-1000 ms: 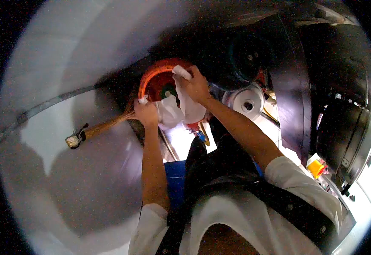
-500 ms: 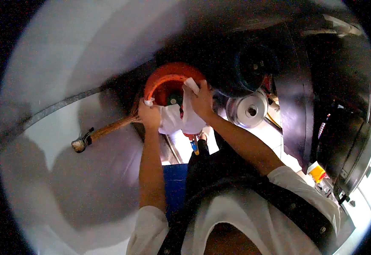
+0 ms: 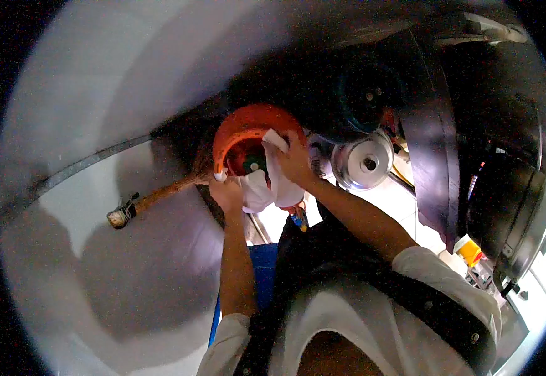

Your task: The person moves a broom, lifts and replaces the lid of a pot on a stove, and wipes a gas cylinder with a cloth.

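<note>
An orange-red gas cylinder (image 3: 235,122) stands below me, its round collar facing up and a green valve (image 3: 248,165) inside the ring. A white cloth (image 3: 257,193) hangs over the near side of the collar, stretched between my two hands. My left hand (image 3: 226,193) is closed on the cloth's left end, at the lower left edge of the collar. On the right side of the collar, my right hand (image 3: 295,164) presses a folded part of the cloth against the rim with bent fingers.
A wooden handle (image 3: 160,197) with a wrapped end sticks out to the left. Right of the cylinder is a round shiny metal lid or pan (image 3: 355,164). A dark round container (image 3: 354,109) stands behind it. A blue box (image 3: 264,266) is near my legs.
My right hand has slid left and down along the collar with the cloth. My left hand has moved slightly down and right; the cylinder appears a little lower in view.
</note>
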The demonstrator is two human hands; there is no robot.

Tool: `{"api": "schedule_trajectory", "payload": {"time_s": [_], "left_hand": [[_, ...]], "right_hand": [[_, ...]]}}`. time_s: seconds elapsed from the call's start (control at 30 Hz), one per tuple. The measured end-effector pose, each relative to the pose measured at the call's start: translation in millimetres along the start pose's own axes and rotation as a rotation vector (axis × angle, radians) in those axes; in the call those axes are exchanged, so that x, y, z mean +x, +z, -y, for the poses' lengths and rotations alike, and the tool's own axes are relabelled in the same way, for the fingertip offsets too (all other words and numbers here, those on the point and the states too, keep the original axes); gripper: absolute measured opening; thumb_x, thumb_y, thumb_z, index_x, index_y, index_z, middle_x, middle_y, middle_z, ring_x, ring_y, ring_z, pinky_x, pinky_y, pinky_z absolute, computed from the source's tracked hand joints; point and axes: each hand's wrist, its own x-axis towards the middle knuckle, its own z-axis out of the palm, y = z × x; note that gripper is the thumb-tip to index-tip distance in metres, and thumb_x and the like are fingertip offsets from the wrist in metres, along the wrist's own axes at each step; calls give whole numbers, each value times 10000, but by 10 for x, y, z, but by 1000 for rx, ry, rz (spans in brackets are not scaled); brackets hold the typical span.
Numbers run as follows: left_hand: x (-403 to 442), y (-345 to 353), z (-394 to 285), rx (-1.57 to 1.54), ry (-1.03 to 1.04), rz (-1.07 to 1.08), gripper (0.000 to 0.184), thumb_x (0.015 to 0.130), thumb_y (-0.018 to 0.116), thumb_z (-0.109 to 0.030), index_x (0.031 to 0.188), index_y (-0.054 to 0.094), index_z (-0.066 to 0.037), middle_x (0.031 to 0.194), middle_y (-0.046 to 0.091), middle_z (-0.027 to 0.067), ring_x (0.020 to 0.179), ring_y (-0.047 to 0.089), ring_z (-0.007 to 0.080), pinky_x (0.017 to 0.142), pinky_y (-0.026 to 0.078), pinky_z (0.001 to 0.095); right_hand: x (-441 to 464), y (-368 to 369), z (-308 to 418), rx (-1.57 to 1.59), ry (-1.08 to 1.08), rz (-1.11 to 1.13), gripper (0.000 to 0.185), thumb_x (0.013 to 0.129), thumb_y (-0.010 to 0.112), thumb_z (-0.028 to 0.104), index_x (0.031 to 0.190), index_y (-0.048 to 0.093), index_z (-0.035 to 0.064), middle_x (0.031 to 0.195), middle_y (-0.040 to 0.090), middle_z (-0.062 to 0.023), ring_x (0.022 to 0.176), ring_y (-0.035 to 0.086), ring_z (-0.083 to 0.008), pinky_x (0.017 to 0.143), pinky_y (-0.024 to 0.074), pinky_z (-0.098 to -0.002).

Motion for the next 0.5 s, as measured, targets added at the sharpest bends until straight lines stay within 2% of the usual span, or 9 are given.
{"api": "schedule_trajectory", "payload": {"time_s": [0.03,0.1,0.13,0.17,0.27,0.33,0.37,0.47,0.5], "left_hand": [[145,35,156,58,58,14,320,700,536,-28,1002,528,77,912,598,280,853,573,455,769,452,483],[339,-128,-39,21,-18,7,304,707,540,-34,988,532,81,907,603,278,837,581,449,762,457,472],[539,-298,-355,-79,-140,-26,291,717,543,-39,981,537,84,905,607,277,832,587,443,757,461,464],[723,-188,-110,-19,-50,42,276,734,542,-48,978,546,80,908,612,273,845,591,438,759,462,461],[1109,-188,-18,20,5,58,238,765,542,-66,965,568,59,911,620,260,868,599,425,756,464,454],[1190,-432,-357,-65,-199,42,234,780,535,-75,982,581,35,931,628,247,885,602,415,761,465,451],[1108,-425,-340,-34,-165,31,243,776,541,-71,992,580,35,934,626,247,892,601,416,768,465,453],[618,-345,-209,-53,-97,33,290,754,564,-52,1029,571,39,946,620,250,907,594,425,790,463,461],[372,-360,-238,-131,-99,53,317,740,573,-39,1047,564,43,953,616,252,908,589,432,796,462,466]], "right_hand": [[62,64,37,45,49,25,462,833,626,264,1179,433,26,1047,591,-256,976,588,-418,811,458,-467],[133,99,179,104,152,86,498,830,641,314,1169,425,21,1006,602,-270,944,597,-428,789,458,-474],[225,-4,382,119,200,117,505,828,647,334,1156,429,17,985,607,-273,928,602,-431,781,458,-473],[353,-52,524,134,239,140,514,826,653,353,1142,433,13,964,612,-277,911,607,-433,773,458,-473],[576,71,662,248,225,90,489,830,648,345,1118,439,9,914,622,-275,863,613,-441,764,458,-465],[553,138,673,265,258,64,440,831,640,292,1106,447,8,911,620,-266,855,610,-434,762,460,-461],[553,169,667,274,275,48,416,831,635,266,1100,451,7,910,619,-261,851,608,-431,761,461,-459],[127,83,492,247,138,-31,372,825,632,209,1091,464,11,993,592,-259,922,586,-413,780,453,-457],[-118,50,335,132,-40,-82,362,822,640,195,1086,469,14,1025,570,-251,954,569,-400,793,446,-448]]}}
